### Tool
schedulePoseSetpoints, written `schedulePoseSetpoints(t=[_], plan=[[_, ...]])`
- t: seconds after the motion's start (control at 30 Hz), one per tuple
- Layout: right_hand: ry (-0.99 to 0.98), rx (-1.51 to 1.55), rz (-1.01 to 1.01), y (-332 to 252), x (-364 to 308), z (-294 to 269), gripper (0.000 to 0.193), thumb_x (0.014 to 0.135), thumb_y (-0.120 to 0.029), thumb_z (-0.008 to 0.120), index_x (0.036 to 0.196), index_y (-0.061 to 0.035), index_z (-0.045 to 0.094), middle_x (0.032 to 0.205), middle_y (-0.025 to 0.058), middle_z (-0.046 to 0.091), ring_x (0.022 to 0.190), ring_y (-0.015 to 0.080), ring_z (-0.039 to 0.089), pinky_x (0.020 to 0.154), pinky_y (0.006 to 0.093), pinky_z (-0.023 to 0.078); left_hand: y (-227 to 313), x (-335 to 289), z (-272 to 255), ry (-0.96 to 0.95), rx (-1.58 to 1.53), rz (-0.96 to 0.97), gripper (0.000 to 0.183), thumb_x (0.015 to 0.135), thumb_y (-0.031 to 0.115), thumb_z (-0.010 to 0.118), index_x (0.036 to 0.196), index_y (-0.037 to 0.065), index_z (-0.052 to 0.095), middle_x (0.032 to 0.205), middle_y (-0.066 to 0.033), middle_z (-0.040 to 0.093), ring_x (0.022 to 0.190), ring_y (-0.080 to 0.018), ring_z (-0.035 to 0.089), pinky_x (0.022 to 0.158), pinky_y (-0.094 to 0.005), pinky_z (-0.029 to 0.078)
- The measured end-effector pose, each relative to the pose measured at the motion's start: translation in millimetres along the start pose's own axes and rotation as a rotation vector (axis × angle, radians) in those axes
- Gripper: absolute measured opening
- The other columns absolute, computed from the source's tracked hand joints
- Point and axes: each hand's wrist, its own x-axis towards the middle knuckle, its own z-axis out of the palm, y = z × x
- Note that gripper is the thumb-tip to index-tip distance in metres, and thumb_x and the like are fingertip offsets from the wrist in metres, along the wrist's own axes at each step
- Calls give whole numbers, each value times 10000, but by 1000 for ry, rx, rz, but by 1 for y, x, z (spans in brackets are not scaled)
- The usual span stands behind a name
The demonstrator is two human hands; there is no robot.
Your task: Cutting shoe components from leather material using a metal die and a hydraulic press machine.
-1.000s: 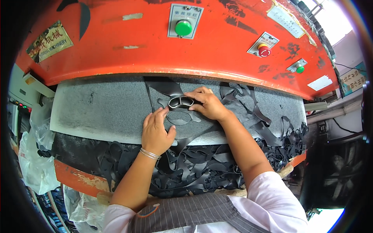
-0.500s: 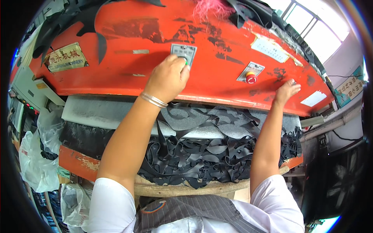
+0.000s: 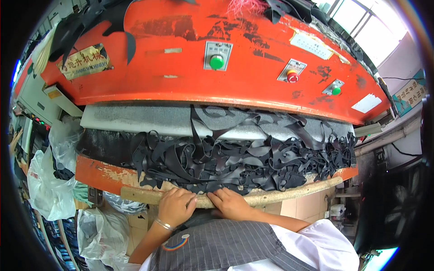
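Black scraps are lying just beyond the left hand and right hand, both resting on the table's near edge, grip unclear; those trailing onto the far grey pad could be snagging, dragging the rest.

Pink strands cut off above, grey pad partly hidden under red press

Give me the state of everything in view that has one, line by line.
Left hand: on the wooden rail, fingers bent
Right hand: on the same rail, fingers bent
Large green button: untouched, uncovered
Red button: untouched; whether pressed, unclear
Small green button: untouched
Black scraps: tangled, heaped
Grey board: partly covered by scraps
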Motion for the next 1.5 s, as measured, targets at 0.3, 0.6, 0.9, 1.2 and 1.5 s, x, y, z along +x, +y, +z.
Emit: schedulePoseSetpoints(t=[0.3, 0.6, 0.9, 1.2, 1.5], plan=[[-115, -77, 51, 15, 23, -21, 425, 713, -176, 717, 1105, -29, 643, 953, 86, 610, 874, 259, 618, 748, 356, 522, -11, 18, -10, -55, 21, 19, 157, 762, 241, 683, 752, 93, 735, 753, -52, 632, 745, -260, 601, 696, -376, 490], [419, -106, 214, 174, 182, -98, 552, 796, -239, 735, 1253, 6, 542, 1193, 187, 567, 1111, 383, 513, 938, 427, 457, -54, 220, -6, 57, 14, 336, 224, 810, 137, 667, 1014, 47, 655, 1018, -99, 607, 947, -300, 580, 827, -397, 502], [675, 130, 272, 223, 207, -46, 406, 765, -148, 755, 1096, 18, 589, 977, 200, 573, 910, 381, 564, 812, 430, 465, -97, 295, 27, 36, 24, 153, 145, 792, 122, 708, 878, 48, 618, 909, -114, 570, 926, -319, 580, 818, -420, 481], [575, 47, 476, 219, 243, -73, 409, 754, -169, 692, 1119, -7, 602, 1004, 221, 597, 917, 402, 594, 821, 460, 500, -72, 279, 19, -126, -125, 78, 135, 821, 176, 676, 889, 61, 660, 932, -122, 608, 909, -328, 596, 812, -434, 490], [307, 11, 337, 224, 204, -55, 691, 785, -236, 769, 1408, -141, 483, 1206, 180, 580, 1108, 353, 516, 982, 427, 374, -129, 329, 14, 59, 31, 38, 302, 814, 246, 707, 1103, 156, 715, 895, -78, 600, 874, -288, 605, 751, -417, 494]])
